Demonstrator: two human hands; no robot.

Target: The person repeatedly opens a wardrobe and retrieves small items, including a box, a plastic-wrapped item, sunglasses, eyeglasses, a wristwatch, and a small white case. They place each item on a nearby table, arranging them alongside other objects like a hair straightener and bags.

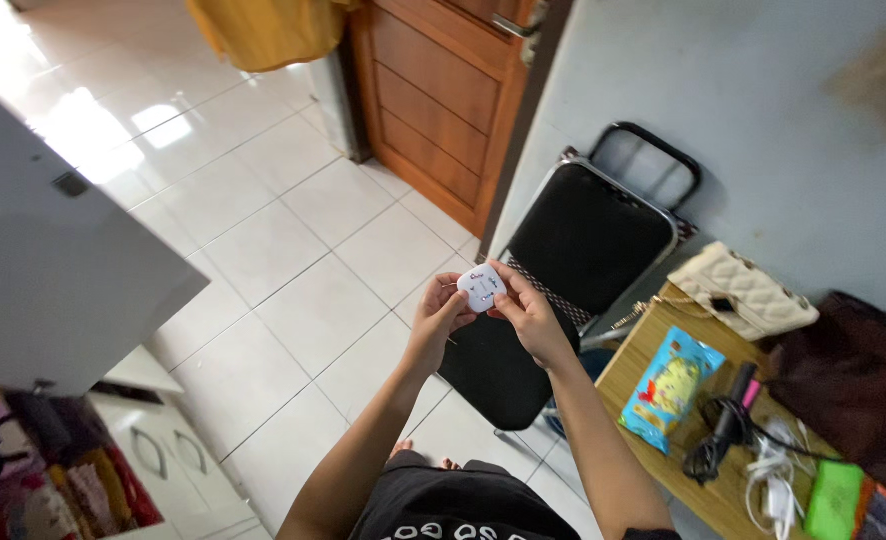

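A small round white case point(482, 287) with little coloured markings on its face is held up in front of me by both hands. My left hand point(439, 315) grips its left edge with the fingertips. My right hand point(526, 312) pinches its right side, thumb on the face. The case hovers above a black folding chair point(575, 260) that leans against the wall.
A wooden table point(631, 365) at the right holds a blue snack packet point(671, 388), a cream quilted bag point(742, 291), a dark bag point(858, 385), a black hair tool with cables point(725, 425) and a green item point(834, 498). A white cabinet point(58, 260) stands left, a wooden door point(443, 100) ahead.
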